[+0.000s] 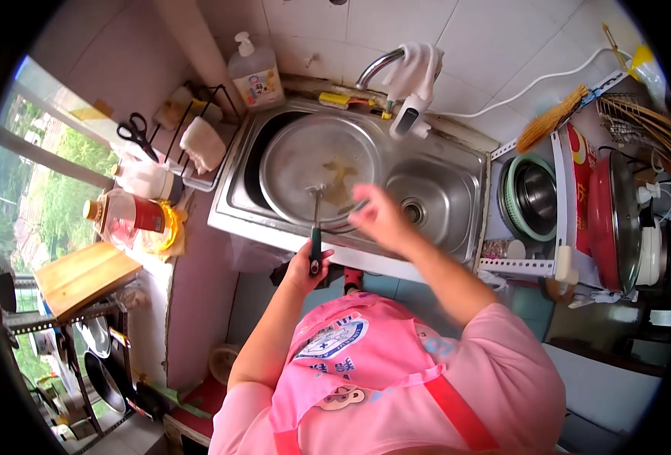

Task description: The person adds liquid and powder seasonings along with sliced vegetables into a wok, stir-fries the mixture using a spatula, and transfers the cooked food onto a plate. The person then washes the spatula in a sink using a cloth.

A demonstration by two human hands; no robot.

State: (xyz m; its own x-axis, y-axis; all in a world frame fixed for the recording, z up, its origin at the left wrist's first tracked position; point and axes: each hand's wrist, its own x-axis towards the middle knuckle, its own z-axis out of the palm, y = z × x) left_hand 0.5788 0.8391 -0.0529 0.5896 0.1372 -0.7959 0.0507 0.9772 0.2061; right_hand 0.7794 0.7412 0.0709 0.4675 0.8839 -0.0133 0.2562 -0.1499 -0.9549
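My left hand (310, 267) is wrapped round the dark green handle of a metal-shafted utensil (316, 227), whose far end rests over a wide round metal pan (286, 163). The pan lies across the left basin of the steel sink, with brownish residue (341, 173) on its surface. Over the pan's right front edge is my right hand (377, 216), blurred by motion, with its fingers bent. A small dark thing shows by its fingertips, too smeared to name.
Behind the sink stand a faucet (381, 67) draped with a cloth and a soap bottle (257, 72). A dish rack (214, 144), scissors (136, 135) and an oil bottle (133, 216) are at left. Shelves at right hold bowls (536, 196) and a red pan (602, 220).
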